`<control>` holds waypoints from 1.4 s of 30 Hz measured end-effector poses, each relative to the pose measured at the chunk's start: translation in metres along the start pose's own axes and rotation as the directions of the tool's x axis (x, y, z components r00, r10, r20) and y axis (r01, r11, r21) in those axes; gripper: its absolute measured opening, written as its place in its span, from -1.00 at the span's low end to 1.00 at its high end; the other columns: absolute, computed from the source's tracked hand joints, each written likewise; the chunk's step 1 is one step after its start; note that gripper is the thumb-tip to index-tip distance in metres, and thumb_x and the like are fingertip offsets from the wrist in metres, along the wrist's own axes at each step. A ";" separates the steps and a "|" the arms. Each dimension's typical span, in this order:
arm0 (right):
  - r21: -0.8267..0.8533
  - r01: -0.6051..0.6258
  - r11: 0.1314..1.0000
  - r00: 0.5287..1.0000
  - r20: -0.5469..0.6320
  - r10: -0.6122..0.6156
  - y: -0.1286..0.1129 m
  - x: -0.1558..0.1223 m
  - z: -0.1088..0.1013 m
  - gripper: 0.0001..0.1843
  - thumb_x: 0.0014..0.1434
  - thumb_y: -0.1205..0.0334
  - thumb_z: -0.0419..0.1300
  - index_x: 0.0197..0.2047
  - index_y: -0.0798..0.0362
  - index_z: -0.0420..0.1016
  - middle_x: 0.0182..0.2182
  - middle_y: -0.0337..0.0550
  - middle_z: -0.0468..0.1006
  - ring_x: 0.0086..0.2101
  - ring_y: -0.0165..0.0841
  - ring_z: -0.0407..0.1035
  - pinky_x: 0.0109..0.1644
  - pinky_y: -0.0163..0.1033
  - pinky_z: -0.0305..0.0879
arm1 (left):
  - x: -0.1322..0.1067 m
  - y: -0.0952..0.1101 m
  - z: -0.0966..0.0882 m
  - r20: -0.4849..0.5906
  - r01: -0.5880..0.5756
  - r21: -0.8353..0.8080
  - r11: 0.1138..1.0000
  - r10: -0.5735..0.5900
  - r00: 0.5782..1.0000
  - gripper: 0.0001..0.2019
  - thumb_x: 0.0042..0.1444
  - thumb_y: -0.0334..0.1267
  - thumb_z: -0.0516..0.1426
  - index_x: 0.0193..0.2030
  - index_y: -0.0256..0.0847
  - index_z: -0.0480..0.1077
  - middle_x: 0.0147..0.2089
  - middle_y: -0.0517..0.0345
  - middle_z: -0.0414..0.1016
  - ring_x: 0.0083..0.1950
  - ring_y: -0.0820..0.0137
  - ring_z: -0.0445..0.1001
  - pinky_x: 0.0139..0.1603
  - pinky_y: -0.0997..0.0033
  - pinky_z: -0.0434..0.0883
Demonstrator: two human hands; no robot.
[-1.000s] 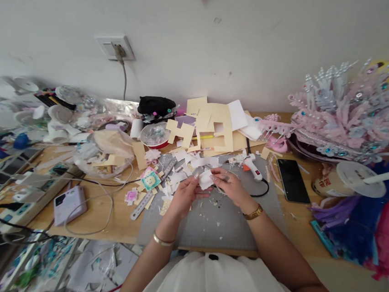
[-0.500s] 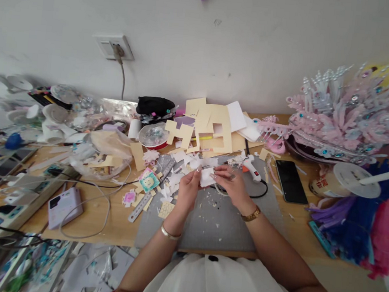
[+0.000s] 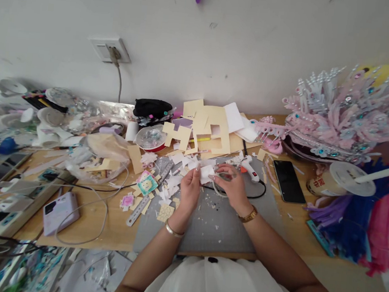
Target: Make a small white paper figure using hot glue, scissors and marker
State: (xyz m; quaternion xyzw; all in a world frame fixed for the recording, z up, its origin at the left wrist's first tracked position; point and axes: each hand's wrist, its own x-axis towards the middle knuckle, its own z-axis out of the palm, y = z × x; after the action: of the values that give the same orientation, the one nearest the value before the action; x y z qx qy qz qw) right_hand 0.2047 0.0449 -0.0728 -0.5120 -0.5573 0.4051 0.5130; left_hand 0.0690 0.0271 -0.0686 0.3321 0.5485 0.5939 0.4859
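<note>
A small white piece of paper (image 3: 207, 174) is held up over the grey cutting mat (image 3: 207, 232). My left hand (image 3: 190, 189) pinches its left edge between thumb and fingers. At the paper's right edge, the thumb and fingertips of my right hand (image 3: 232, 186) are closed on it. A hot glue gun (image 3: 251, 168), white with an orange part, lies just beyond my right hand, its black cord curling nearby. White paper scraps (image 3: 170, 186) are heaped to the left of my hands, beside a small teal-and-pink decorated piece (image 3: 147, 184) and a metal ruler (image 3: 138, 211).
Cut cream cardboard sheets (image 3: 203, 124) lie at the back against the wall. A phone (image 3: 289, 182), a lidded drink cup (image 3: 336, 179) and bundles of fuzzy stems (image 3: 349, 216) stand to the right. A power strip (image 3: 13, 206) and loose cables run along the left.
The view has shifted slightly. Both hands stay at the white paper, which is tilted a little differently; my right fingers have shifted slightly at its edge.
</note>
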 end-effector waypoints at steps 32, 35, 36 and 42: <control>-0.212 0.315 0.925 0.948 0.112 -0.297 0.002 -0.002 0.001 -0.92 0.04 0.17 0.37 -0.45 -0.08 0.59 -0.07 -0.11 0.60 0.01 -0.15 0.36 0.19 0.04 0.19 | -0.007 -0.009 0.001 0.039 0.113 -0.217 0.970 -0.107 0.993 -0.57 0.08 0.17 0.20 -0.27 -0.22 0.48 -0.34 0.08 0.55 -0.37 0.39 0.44 -0.34 0.40 0.41; -0.156 0.197 0.968 0.980 0.064 -0.189 -0.002 -0.002 0.000 -0.90 0.04 0.13 0.35 -0.45 -0.07 0.58 -0.11 -0.11 0.59 -0.02 -0.16 0.39 0.19 0.02 0.19 | -0.006 -0.006 0.000 0.052 0.119 -0.186 0.975 -0.111 0.992 -0.54 0.05 0.20 0.21 -0.29 -0.24 0.49 -0.39 0.11 0.53 -0.38 0.40 0.44 -0.34 0.40 0.42; -0.122 0.150 0.981 0.988 0.054 -0.144 -0.003 -0.002 0.000 -0.89 0.05 0.12 0.34 -0.44 -0.06 0.59 -0.12 -0.11 0.59 -0.03 -0.17 0.40 0.18 0.01 0.20 | -0.006 -0.006 -0.001 0.048 0.122 -0.175 0.977 -0.115 0.992 -0.52 0.02 0.22 0.23 -0.32 -0.24 0.49 -0.41 0.12 0.53 -0.40 0.41 0.43 -0.35 0.40 0.42; 0.060 -0.048 0.997 0.998 0.045 0.045 0.001 -0.002 0.004 -0.79 -0.03 0.03 0.37 -0.52 -0.03 0.56 -0.13 -0.09 0.57 -0.07 -0.17 0.43 0.11 -0.03 0.26 | -0.002 -0.004 -0.005 0.054 0.156 -0.157 0.975 -0.149 0.987 -0.44 -0.15 0.27 0.31 -0.36 -0.28 0.53 -0.42 0.11 0.55 -0.42 0.40 0.45 -0.37 0.39 0.44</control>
State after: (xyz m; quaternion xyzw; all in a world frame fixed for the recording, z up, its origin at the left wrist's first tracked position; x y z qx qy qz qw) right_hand 0.2011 0.0428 -0.0744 -0.5000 -0.5437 0.4450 0.5063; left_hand 0.0663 0.0230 -0.0733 0.2608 0.5125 0.5902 0.5666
